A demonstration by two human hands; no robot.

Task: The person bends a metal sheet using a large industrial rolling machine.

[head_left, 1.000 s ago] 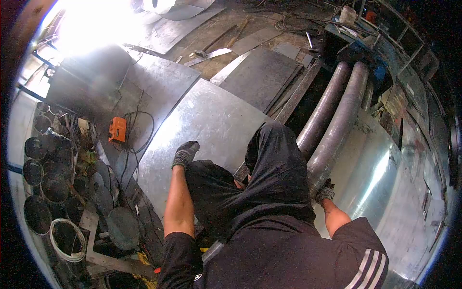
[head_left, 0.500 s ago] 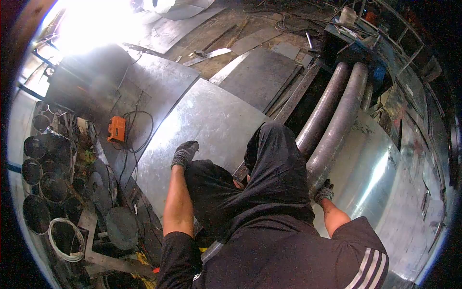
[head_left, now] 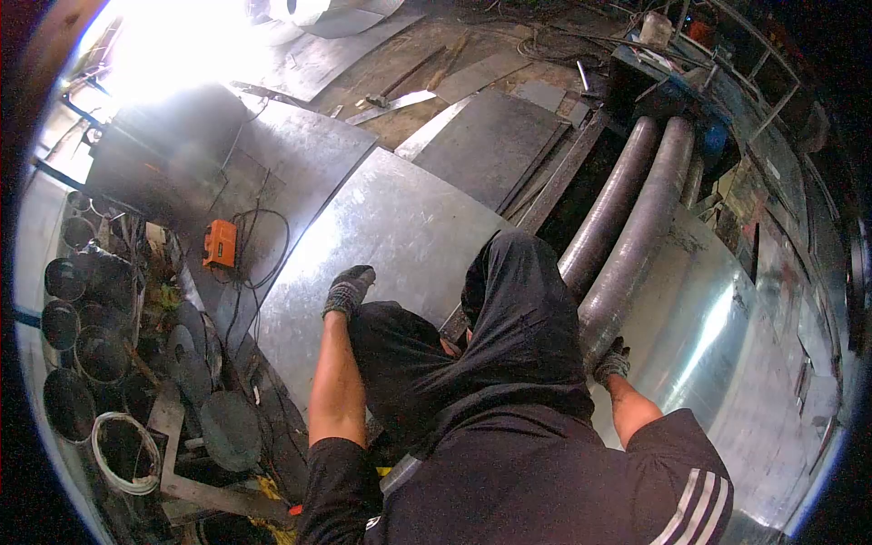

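Note:
My left hand point(head_left: 348, 291), in a grey knit glove, lies over the shiny metal sheet point(head_left: 400, 218) beside my left knee, its fingers stretched out and holding nothing. On the other side, my right hand point(head_left: 612, 361) is gloved too, with fingers spread. It rests against the curved metal sheet point(head_left: 695, 318), close to the lower end of the long steel rollers point(head_left: 636, 236). The sheet shows on both sides of the rollers. My knees, in dark trousers, hide part of the sheet and the rollers' near ends.
An orange box point(head_left: 220, 243) with looped cable sits on metal at the left. Below it are several round pipes point(head_left: 102, 352), discs point(head_left: 230, 430) and a coil of white wire point(head_left: 125, 453). Flat dark plates point(head_left: 490, 150) lie ahead. A blue machine housing point(head_left: 668, 86) stands at the rollers' far end.

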